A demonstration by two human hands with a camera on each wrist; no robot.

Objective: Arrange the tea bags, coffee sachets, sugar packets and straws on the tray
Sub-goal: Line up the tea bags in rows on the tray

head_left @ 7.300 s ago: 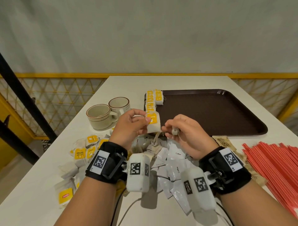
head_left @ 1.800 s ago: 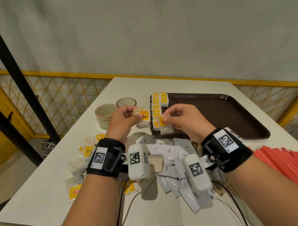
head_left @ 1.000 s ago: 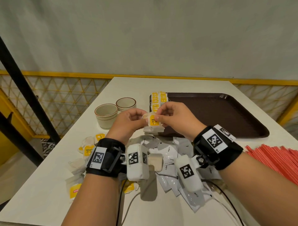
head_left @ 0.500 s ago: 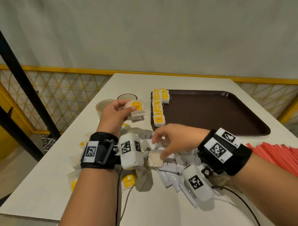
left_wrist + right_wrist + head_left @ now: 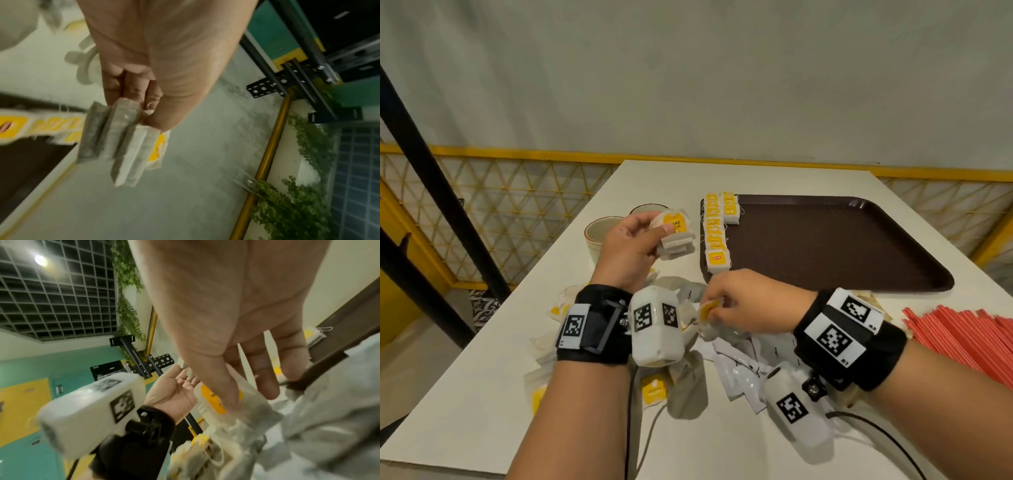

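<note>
Left of the tray's rim, the left hand grips stacked tea bags; the right hand pinches one.

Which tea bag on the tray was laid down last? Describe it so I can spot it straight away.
Find the brown tray on the white table. Along its left edge runs a column of yellow-labelled tea bags. The nearest tea bag ends that column, and its yellow label with a red logo is fully uncovered.

A white worktop stands against a plain grey wall. A yellow railing with diamond mesh runs behind it, crossed by a black post. Overhead hangs a grid ceiling with one lamp.
</note>
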